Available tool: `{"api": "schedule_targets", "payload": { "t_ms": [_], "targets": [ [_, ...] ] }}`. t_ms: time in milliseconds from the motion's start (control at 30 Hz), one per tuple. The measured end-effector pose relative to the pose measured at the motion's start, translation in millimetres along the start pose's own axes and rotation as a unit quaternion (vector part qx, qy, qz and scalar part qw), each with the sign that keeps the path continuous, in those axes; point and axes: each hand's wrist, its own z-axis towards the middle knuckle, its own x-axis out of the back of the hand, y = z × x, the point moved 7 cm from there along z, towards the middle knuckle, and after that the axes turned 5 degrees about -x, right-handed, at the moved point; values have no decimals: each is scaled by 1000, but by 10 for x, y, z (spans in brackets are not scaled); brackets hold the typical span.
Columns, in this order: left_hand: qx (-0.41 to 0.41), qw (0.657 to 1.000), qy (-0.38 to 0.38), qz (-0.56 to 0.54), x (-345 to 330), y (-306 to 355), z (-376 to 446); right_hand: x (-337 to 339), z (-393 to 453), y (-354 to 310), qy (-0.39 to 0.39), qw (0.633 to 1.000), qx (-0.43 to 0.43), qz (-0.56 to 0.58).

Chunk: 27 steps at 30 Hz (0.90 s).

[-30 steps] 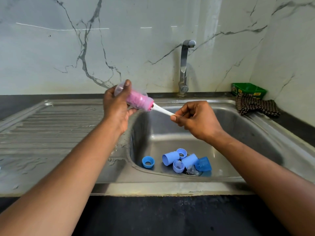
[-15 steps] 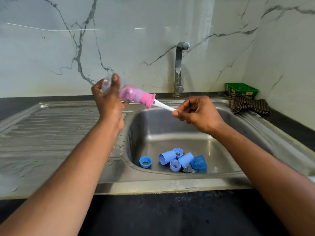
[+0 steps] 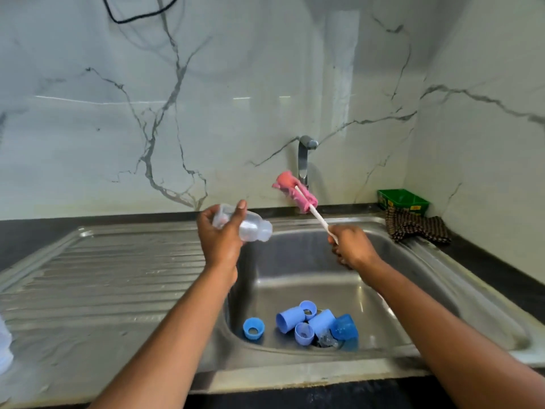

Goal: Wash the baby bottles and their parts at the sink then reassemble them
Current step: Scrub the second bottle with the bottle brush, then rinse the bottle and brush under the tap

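My left hand [image 3: 221, 240] grips a clear baby bottle [image 3: 250, 227] lying sideways over the sink's left rim, its mouth pointing right. My right hand [image 3: 351, 246] holds the white handle of a pink sponge brush [image 3: 295, 193], whose head is raised in front of the tap, clear of the bottle. In the steel sink basin [image 3: 309, 278], near the drain, lie several blue bottle parts: a ring [image 3: 253, 328], caps [image 3: 290, 318] and a darker blue lid [image 3: 344, 327], plus a clear nipple [image 3: 326, 339].
The tap [image 3: 303, 160] stands behind the basin, no water running. A ribbed, wet drainboard [image 3: 103, 284] spreads to the left. A dark checked cloth [image 3: 415, 227] and a green box [image 3: 402, 200] sit at the back right. Something pale shows at the left edge [image 3: 4, 343].
The brush head was inside the bottle; my right hand has pulled it out and swung it up to the right. The bottle stays in my left hand, empty now.
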Motion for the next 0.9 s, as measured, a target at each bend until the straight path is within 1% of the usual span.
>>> {"api": "schedule_targets", "payload": {
  "t_ms": [33, 100, 167, 233, 267, 300, 367, 433, 467, 500, 533, 567, 600, 633, 667, 700, 767, 833, 900],
  "targets": [
    [13, 1000, -10, 17, -100, -44, -26, 13, 29, -21, 12, 1000, -12, 21],
    [23, 995, -30, 93, -249, -118, -47, 12, 96, -28, 23, 998, -38, 53],
    [15, 981, -84, 175, -455, -193, -42, 12, 182, -27, 14, 992, -57, 112],
    [-1, 961, -160, 225, -699, -227, -44, -23, 228, -88, -9, 982, -54, 182],
    [0, 947, -209, 243, -866, -282, -46, -39, 292, -102, -16, 977, -41, 208],
    [-6, 928, -258, 269, -1008, -308, -52, -77, 345, -125, -33, 977, -26, 210],
    [-32, 881, -335, 332, -1256, -409, -33, -170, 493, -57, -75, 976, -5, 206],
    [-35, 844, -386, 371, -1438, -536, 51, -256, 624, 62, -131, 970, -10, 205],
    [-27, 833, -406, 374, -1522, -581, 87, -269, 687, 95, -148, 968, -11, 201],
    [-10, 831, -420, 364, -1595, -682, 129, -261, 770, 163, -152, 967, -17, 203],
    [0, 842, -411, 349, -1663, -712, 182, -256, 819, 174, -153, 965, -24, 214],
    [-4, 858, -377, 350, -1723, -732, 280, -271, 892, 194, -143, 962, -28, 232],
    [-18, 871, -325, 367, -1785, -798, 404, -254, 978, 242, -119, 960, -26, 251],
    [-53, 874, -267, 403, -1806, -818, 547, -252, 1025, 265, -83, 965, -23, 249],
    [-88, 868, -227, 432, -1850, -870, 670, -228, 1085, 326, -39, 973, -25, 225],
    [-99, 865, -214, 444, -1884, -930, 760, -213, 1104, 383, -3, 981, -26, 194],
    [-89, 860, -237, 443, -2000, -1092, 853, -151, 1099, 462, 37, 987, -14, 153],
    [-77, 873, -239, 417, -2093, -1185, 890, -70, 1111, 513, 59, 991, 8, 119],
    [-72, 897, -204, 385, -2128, -1221, 945, -42, 1112, 551, 64, 993, 24, 101]
  ]
}}
